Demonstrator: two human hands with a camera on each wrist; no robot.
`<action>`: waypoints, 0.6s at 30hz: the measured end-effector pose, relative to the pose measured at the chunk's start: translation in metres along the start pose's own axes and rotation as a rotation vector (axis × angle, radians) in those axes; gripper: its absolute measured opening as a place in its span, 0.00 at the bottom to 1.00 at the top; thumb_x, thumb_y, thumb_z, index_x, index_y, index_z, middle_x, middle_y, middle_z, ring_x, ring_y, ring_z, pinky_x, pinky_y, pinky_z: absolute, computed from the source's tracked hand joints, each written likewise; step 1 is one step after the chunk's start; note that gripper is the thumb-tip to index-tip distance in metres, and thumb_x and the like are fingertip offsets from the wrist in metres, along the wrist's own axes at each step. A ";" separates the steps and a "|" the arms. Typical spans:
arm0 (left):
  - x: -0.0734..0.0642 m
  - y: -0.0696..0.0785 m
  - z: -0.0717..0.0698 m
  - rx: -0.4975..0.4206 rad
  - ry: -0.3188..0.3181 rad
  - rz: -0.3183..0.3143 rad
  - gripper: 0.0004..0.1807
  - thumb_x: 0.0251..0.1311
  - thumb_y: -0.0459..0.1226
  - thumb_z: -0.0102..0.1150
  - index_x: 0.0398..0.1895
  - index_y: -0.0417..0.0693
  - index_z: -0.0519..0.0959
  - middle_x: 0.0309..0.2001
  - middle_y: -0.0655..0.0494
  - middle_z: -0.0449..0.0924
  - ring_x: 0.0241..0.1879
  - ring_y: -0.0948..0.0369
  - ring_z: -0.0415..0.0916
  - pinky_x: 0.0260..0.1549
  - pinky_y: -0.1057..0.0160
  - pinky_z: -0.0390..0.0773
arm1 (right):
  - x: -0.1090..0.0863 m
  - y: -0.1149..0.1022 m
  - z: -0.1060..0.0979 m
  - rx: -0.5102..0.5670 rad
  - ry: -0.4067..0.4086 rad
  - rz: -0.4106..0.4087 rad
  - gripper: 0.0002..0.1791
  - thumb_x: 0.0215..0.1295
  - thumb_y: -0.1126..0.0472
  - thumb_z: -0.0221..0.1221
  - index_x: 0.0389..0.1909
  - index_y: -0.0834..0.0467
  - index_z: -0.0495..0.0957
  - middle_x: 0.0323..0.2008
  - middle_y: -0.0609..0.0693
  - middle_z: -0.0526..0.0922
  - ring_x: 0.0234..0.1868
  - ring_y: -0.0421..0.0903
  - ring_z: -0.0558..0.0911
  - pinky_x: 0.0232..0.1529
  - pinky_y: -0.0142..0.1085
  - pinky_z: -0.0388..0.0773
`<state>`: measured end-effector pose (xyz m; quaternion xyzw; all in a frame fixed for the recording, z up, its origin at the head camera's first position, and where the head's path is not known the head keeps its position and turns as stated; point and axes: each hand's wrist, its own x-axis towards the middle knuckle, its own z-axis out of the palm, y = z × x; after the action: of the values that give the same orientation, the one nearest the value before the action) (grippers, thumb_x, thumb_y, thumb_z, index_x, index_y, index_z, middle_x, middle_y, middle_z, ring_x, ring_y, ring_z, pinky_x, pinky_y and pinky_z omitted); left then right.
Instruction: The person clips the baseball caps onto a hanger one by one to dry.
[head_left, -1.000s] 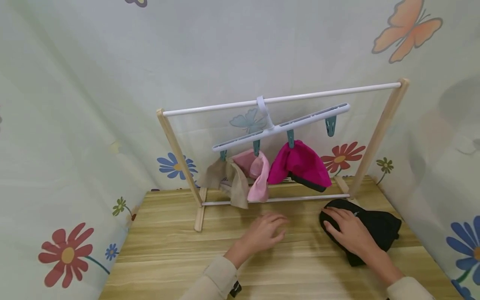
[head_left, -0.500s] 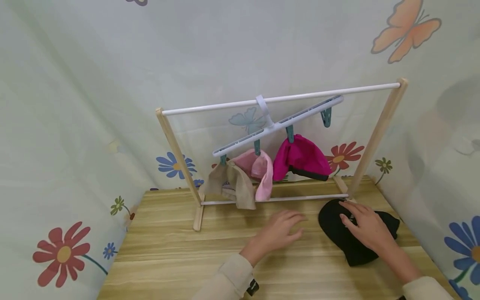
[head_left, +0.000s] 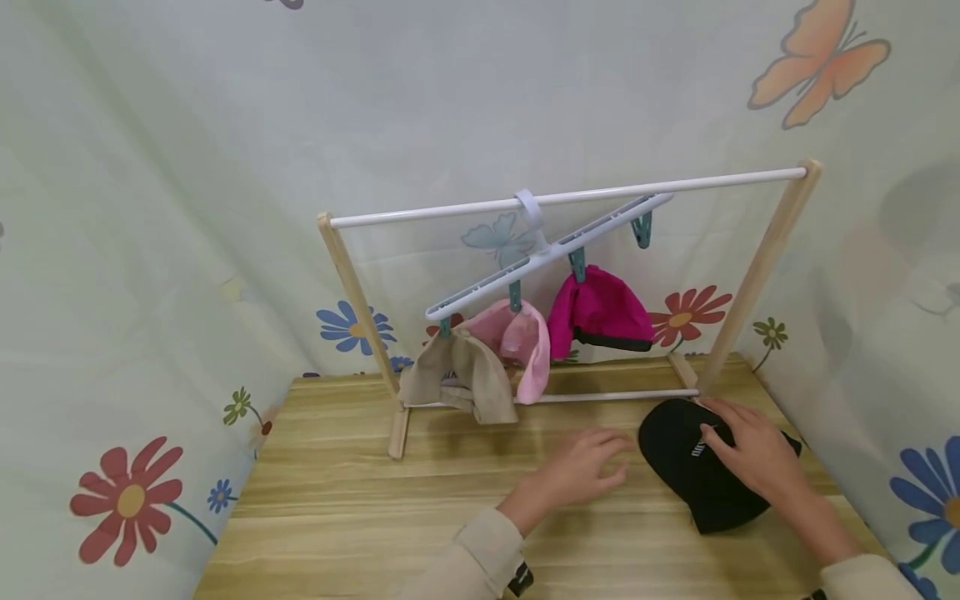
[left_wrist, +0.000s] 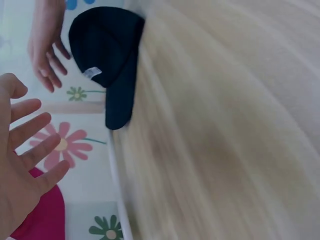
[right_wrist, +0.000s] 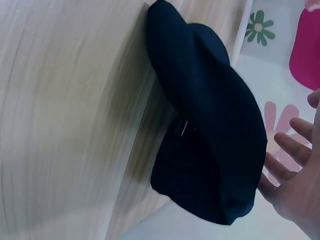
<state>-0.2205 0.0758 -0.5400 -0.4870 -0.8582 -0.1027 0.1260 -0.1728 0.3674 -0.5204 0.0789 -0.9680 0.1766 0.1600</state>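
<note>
A black cap point(head_left: 678, 458) with light lettering lies on the table at the right. Over its right side is my right hand point(head_left: 759, 454); in the right wrist view, its fingers spread beside the crown of the cap point(right_wrist: 220, 110), and whether they touch it I cannot tell. My left hand point(head_left: 576, 468) hovers left of the cap, holding nothing, its fingers spread in the left wrist view. Behind the hands, a white clip hanger point(head_left: 480, 289) tilts up to the right. From its teal clips hang a beige cap point(head_left: 489, 375), a pink cap point(head_left: 534, 354) and a magenta cap point(head_left: 607, 308).
The hanger hooks over the white rail point(head_left: 675, 187) of a wooden-ended rack point(head_left: 759, 275). A teal clip point(head_left: 642, 230) near the hanger's right end holds nothing. Wood-grain tabletop point(head_left: 337, 508) spreads in front, with a flowered curtain point(head_left: 187, 250) around it.
My left hand has moved right, toward the black cap. My right hand has shifted right across the cap, uncovering its lettering. The hanger's right end has swung up and left.
</note>
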 end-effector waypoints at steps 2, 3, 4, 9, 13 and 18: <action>-0.001 0.003 0.003 0.010 -0.008 0.012 0.21 0.74 0.50 0.52 0.65 0.57 0.78 0.64 0.64 0.77 0.65 0.64 0.72 0.66 0.66 0.69 | -0.001 0.004 -0.001 0.002 0.004 0.010 0.26 0.74 0.51 0.58 0.65 0.64 0.73 0.61 0.72 0.75 0.59 0.74 0.72 0.53 0.71 0.68; -0.001 0.004 0.004 0.018 -0.009 0.017 0.21 0.73 0.49 0.52 0.65 0.58 0.78 0.64 0.64 0.77 0.65 0.64 0.72 0.66 0.65 0.69 | -0.001 0.006 -0.002 0.004 0.009 0.009 0.26 0.73 0.53 0.59 0.64 0.64 0.73 0.60 0.72 0.75 0.58 0.74 0.72 0.53 0.70 0.68; -0.001 0.006 0.005 0.017 -0.008 0.020 0.21 0.73 0.49 0.54 0.64 0.58 0.78 0.64 0.64 0.78 0.65 0.64 0.73 0.66 0.66 0.69 | -0.002 0.008 -0.003 0.006 0.020 0.003 0.25 0.72 0.54 0.60 0.63 0.65 0.73 0.60 0.72 0.75 0.57 0.74 0.72 0.53 0.70 0.69; 0.001 0.013 0.009 0.004 -0.006 0.026 0.20 0.71 0.49 0.57 0.63 0.60 0.79 0.62 0.64 0.79 0.64 0.65 0.73 0.65 0.68 0.70 | -0.006 0.021 -0.008 0.027 0.072 -0.033 0.23 0.67 0.63 0.62 0.60 0.68 0.74 0.57 0.72 0.77 0.55 0.73 0.74 0.52 0.66 0.70; 0.004 0.013 0.011 -0.052 0.006 0.002 0.20 0.72 0.48 0.56 0.63 0.57 0.80 0.62 0.63 0.79 0.64 0.64 0.74 0.65 0.68 0.69 | -0.011 0.029 -0.014 0.038 0.068 -0.014 0.21 0.68 0.66 0.60 0.61 0.68 0.74 0.58 0.72 0.76 0.55 0.73 0.73 0.52 0.66 0.68; 0.008 0.011 0.015 -0.118 -0.009 -0.047 0.20 0.72 0.47 0.56 0.64 0.59 0.78 0.63 0.65 0.78 0.65 0.66 0.72 0.66 0.67 0.68 | -0.016 0.037 -0.020 0.030 0.051 0.003 0.21 0.67 0.69 0.56 0.61 0.68 0.73 0.57 0.72 0.76 0.53 0.74 0.72 0.51 0.66 0.67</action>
<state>-0.2166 0.0927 -0.5510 -0.4735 -0.8625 -0.1536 0.0906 -0.1600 0.4101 -0.5197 0.0753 -0.9610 0.1931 0.1832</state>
